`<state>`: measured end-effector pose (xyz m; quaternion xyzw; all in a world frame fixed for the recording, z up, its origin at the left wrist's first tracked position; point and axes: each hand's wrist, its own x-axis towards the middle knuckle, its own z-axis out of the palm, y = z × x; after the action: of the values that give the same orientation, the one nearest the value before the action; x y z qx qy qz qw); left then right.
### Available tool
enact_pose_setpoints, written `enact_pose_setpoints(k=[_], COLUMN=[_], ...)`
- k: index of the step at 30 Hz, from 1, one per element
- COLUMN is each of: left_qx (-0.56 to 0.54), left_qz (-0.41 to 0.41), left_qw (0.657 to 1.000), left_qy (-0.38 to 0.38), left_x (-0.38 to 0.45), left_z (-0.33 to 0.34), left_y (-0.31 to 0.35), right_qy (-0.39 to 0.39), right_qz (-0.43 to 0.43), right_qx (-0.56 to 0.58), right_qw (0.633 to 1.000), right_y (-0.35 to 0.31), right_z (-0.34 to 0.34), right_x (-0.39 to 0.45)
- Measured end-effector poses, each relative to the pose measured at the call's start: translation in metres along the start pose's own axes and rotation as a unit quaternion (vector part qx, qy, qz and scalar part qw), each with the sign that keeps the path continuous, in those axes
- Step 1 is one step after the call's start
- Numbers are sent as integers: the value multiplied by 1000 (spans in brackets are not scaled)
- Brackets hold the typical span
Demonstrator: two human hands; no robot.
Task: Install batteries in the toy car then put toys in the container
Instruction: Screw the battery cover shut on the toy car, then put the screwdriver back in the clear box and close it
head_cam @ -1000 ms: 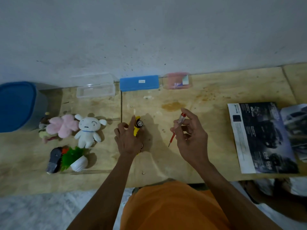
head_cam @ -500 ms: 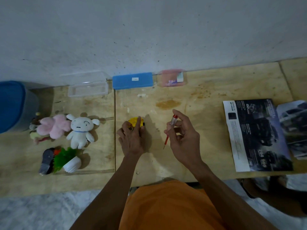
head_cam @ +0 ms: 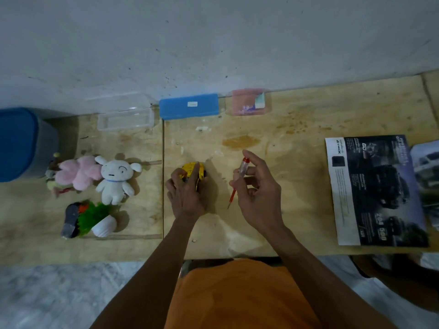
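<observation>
The yellow toy car [head_cam: 194, 171] rests on the wooden table, roof up, under my left hand [head_cam: 186, 194], whose fingers press on its top and near side. To the right my right hand [head_cam: 257, 198] holds a red screwdriver [head_cam: 237, 184] with a clear handle, tip pointing down at the table, clear of the car. At the left lie a pink plush [head_cam: 77, 172], a white plush dog [head_cam: 115, 180], a small green plant toy in a white pot [head_cam: 97, 220] and a dark grey toy [head_cam: 70, 219]. A blue-lidded container [head_cam: 21, 144] stands at the far left.
Along the wall sit a clear open plastic box [head_cam: 126, 118], a blue case [head_cam: 188, 106] and a pink clear box [head_cam: 248, 102]. Car brochures [head_cam: 375, 191] cover the table's right side. The table's front edge is close to my orange-clad lap.
The car was tipped on its side with a wheel showing a second ago; my left hand has turned it flat, roof up. The right hand with the screwdriver stayed about where it was.
</observation>
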<state>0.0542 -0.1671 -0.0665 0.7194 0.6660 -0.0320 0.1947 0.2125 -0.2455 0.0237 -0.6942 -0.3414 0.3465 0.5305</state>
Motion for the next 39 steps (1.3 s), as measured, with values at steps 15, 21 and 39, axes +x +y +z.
enact_pose_setpoints(k=[15, 21, 39], left_qx=[-69, -183, -210], left_qz=[73, 109, 36], left_qw=[995, 976, 977], left_qy=[-14, 41, 25], left_x=[5, 37, 246], left_z=[-17, -65, -163], left_y=[-16, -61, -232], right_qy=[-16, 0, -124], right_qz=[86, 60, -176], right_qx=[33, -23, -345], right_qw=[996, 998, 914], right_y=[-5, -23, -25], right_z=[34, 107, 363], right_x=[22, 29, 167])
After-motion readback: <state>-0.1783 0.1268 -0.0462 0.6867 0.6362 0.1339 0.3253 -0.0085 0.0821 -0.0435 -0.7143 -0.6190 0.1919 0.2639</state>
